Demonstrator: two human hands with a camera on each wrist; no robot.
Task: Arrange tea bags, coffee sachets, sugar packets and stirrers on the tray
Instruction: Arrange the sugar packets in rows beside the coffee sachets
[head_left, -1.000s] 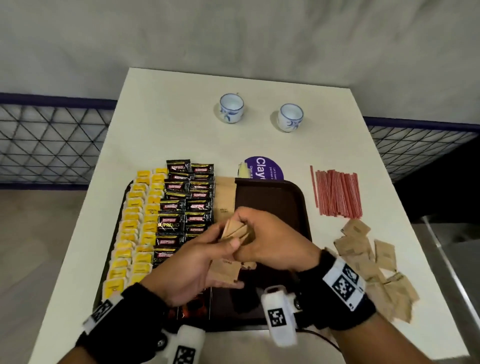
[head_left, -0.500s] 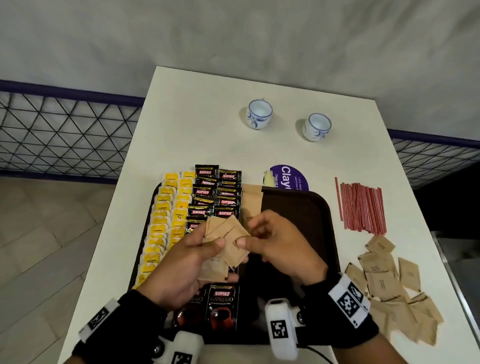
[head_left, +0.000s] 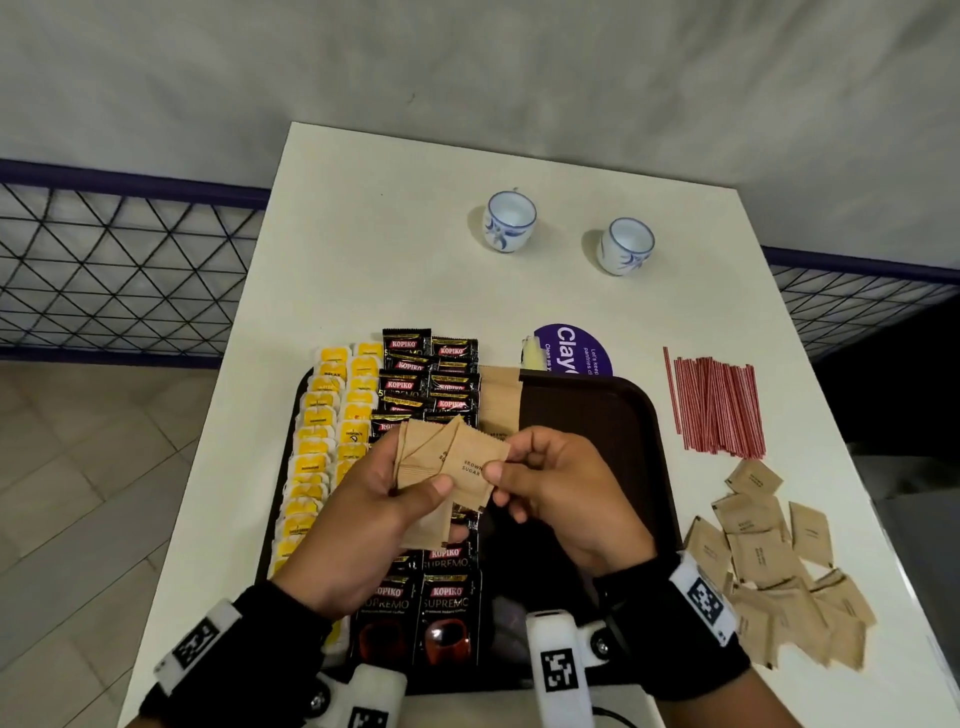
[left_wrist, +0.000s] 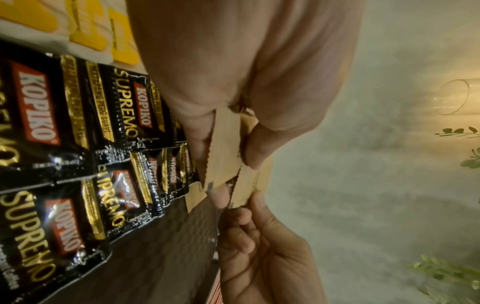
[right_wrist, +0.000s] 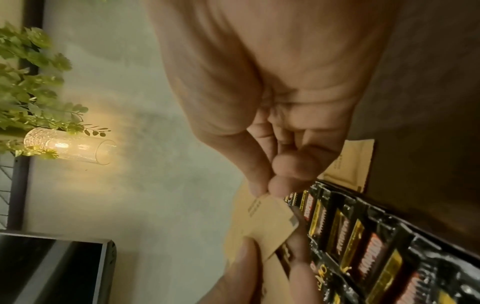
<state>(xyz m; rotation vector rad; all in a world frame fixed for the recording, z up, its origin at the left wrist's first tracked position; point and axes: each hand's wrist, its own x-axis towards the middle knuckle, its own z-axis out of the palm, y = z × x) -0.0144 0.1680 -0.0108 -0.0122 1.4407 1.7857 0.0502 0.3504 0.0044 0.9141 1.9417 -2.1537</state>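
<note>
Over the dark brown plastic tray (head_left: 644, 415), the left hand (head_left: 363, 519) grips a fanned stack of flat brown paper sugar packets (head_left: 426, 462), thumb curled across them. The right hand (head_left: 561, 493) pinches the top packet's crinkle-cut edge between thumb and forefinger. On the tray lie 2 columns of yellow-tagged tea bags (head_left: 317, 452), then 2 columns of glossy black foil coffee sachets (head_left: 426, 374); its right half is bare. On the white bench (head_left: 395, 260), right of the tray's rim, lie thin red-striped stirrers (head_left: 717, 405) and loose sugar packets (head_left: 769, 561). 2 white-and-blue ceramic cups (head_left: 511, 221) stand well beyond.
</note>
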